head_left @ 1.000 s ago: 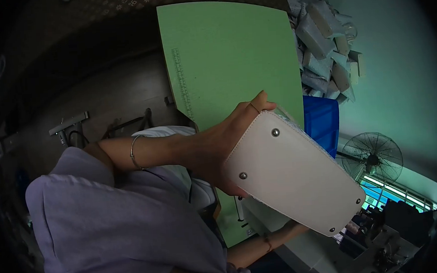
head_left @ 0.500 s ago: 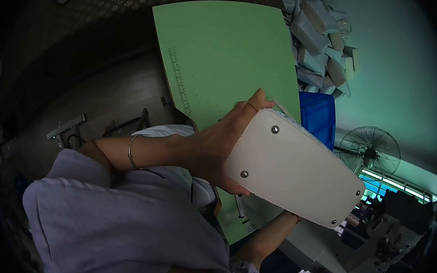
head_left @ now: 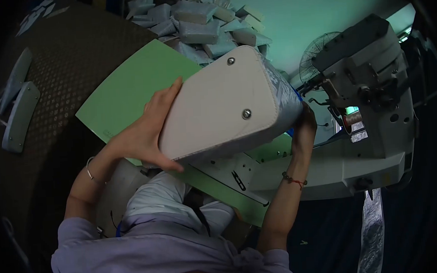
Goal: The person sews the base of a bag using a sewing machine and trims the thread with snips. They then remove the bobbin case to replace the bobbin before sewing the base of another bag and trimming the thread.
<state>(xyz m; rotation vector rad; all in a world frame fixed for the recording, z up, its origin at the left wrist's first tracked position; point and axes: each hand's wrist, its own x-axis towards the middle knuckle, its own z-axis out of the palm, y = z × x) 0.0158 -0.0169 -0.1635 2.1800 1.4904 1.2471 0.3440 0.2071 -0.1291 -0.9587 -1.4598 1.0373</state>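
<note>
A bag [head_left: 211, 102] with a flat pale base, a stitched edge and round metal studs is held up in front of me, base toward the camera. Its side shows a silvery, wrinkled covering. My left hand [head_left: 148, 133] grips the near left end, thumb along the lower edge and fingers at the upper edge. At the right end, my right hand [head_left: 304, 126] holds the silvery side, with its fingers partly hidden behind the bag.
A green board [head_left: 135, 86] lies behind the bag at left. To the right stands a sewing machine [head_left: 370, 87] with a thread spool. Many wrapped bags [head_left: 197, 32] are piled at the back, near a fan [head_left: 318, 55]. A patterned surface [head_left: 69, 60] spans the upper left.
The view has swung round. The bag now points its studded end up and right, and its silvery side shows. My right hand has come into sight on the bag's far end.
</note>
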